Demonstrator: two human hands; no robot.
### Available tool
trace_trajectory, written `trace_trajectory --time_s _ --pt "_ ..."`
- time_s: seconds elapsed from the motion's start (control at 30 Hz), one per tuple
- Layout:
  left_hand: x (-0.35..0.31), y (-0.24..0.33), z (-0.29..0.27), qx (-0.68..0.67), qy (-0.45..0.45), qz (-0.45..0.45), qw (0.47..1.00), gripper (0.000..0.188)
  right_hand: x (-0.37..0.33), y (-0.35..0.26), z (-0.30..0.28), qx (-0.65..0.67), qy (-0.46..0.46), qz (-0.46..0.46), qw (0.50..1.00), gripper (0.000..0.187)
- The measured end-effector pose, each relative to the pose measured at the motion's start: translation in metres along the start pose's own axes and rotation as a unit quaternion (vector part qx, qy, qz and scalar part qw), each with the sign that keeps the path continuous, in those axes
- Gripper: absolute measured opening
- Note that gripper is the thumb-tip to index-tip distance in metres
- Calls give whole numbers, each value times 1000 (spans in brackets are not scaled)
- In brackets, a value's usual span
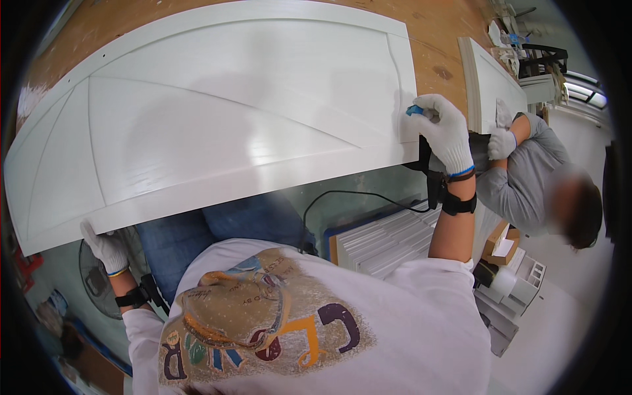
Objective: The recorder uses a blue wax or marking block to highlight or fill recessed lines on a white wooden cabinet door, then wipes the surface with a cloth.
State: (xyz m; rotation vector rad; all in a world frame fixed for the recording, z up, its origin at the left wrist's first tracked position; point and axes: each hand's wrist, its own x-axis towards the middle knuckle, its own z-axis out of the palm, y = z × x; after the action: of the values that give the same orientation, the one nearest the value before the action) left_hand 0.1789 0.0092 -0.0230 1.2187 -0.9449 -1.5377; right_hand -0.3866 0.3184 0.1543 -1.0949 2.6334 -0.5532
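A long white panel point(217, 125) with raised framing and slanting grooves lies across in front of me. My right hand point(446, 131), in a white knitted glove, is at the panel's right end. Its thumb and fingers pinch a small blue piece point(414, 110), whose kind I cannot make out. At the near left edge, my gloved left hand point(105, 250) holds the panel, thumb up against its edge. The rest of those fingers is partly hidden.
A wooden table point(438, 66) bears the panel and, at right, another pale panel point(494, 85). A co-worker point(526, 161) in grey and white gloves works there. White boards point(382, 240) are stacked below. A black cable point(355, 192) hangs nearby; a fan point(99, 283) stands lower left.
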Motion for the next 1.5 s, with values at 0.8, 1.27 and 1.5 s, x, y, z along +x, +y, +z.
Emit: trace_trajectory --time_s 0.8,1.27,1.5 --pt "-4 9 17 5 -23 6 1000 27 -36 -16 12 12 -25 7 1000 24" --pt "-24 21 50 -3 -15 -24 1000 42 -64 -45 44 177 39 150 972 30" --pt "-23 23 42 -31 -77 -43 996 49 -58 -73 54 168 39 139 975 28"
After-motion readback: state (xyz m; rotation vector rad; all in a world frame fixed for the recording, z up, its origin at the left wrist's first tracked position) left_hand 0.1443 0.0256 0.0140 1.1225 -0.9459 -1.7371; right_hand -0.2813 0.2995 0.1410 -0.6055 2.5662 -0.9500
